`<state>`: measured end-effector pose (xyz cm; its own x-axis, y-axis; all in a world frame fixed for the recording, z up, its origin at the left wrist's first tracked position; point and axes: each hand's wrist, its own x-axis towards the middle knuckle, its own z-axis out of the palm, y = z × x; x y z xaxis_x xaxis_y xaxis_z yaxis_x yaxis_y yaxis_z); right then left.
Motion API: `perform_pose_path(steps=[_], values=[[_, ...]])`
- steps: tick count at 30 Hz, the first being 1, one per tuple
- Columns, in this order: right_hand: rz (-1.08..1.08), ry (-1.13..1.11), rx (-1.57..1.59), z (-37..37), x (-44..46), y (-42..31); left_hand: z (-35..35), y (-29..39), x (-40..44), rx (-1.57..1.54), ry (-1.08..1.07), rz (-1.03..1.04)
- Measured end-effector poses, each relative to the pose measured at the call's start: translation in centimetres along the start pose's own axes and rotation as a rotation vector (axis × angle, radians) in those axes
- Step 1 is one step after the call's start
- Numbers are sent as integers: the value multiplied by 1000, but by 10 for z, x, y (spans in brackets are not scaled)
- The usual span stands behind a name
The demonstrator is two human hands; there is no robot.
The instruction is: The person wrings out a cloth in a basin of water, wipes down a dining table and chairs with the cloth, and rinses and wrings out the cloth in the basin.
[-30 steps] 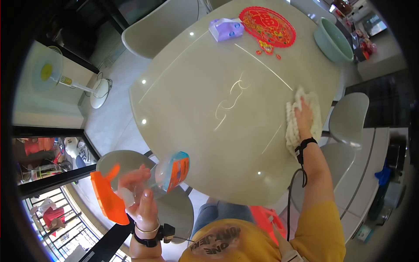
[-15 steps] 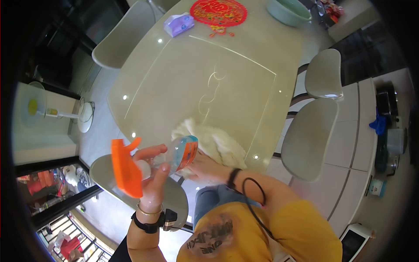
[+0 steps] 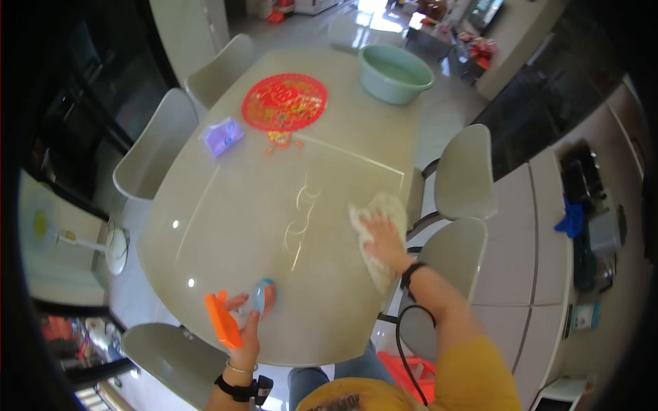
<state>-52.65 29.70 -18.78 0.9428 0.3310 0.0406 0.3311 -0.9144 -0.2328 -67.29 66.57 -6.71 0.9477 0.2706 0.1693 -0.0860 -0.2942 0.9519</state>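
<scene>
In my left hand [image 3: 248,329] is a spray bottle [image 3: 260,296] with an orange trigger head and clear body, tilted over the near edge of the table. The fingers wrap around its neck. Out to the right, my right hand [image 3: 382,238] presses on a cream-white cloth [image 3: 375,266] lying along the right edge of the table [image 3: 240,226]. The cloth is bunched under the palm and fingers. The tabletop is glossy beige with pale line patterns.
A red round decoration [image 3: 286,103] and a purple tissue pack [image 3: 223,137] lie farther up the table. A green basin [image 3: 395,72] stands at the far right corner. Chairs [image 3: 463,171] line both sides, and a red stool [image 3: 409,375] is below.
My right hand has swept the cloth from near my body out to the table's right edge. The spray bottle stays in my left hand. My view has tilted up, showing more of the room.
</scene>
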Motion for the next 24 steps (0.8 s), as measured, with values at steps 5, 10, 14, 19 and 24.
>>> perform_pose_path(steps=[5,10,14,19,24], values=[[129,6,-29,-18,116,85,32,-1,8,54,161,-13],[281,64,-34,-9,201,158,48,-2,7,47,309,-47],[224,0,-145,-1,214,100,52,6,8,245,404,-53],[-352,-123,-3,7,117,4,35,13,-48,548,421,-112],[-628,-230,142,6,-1,-40,-42,21,-109,882,524,-212]])
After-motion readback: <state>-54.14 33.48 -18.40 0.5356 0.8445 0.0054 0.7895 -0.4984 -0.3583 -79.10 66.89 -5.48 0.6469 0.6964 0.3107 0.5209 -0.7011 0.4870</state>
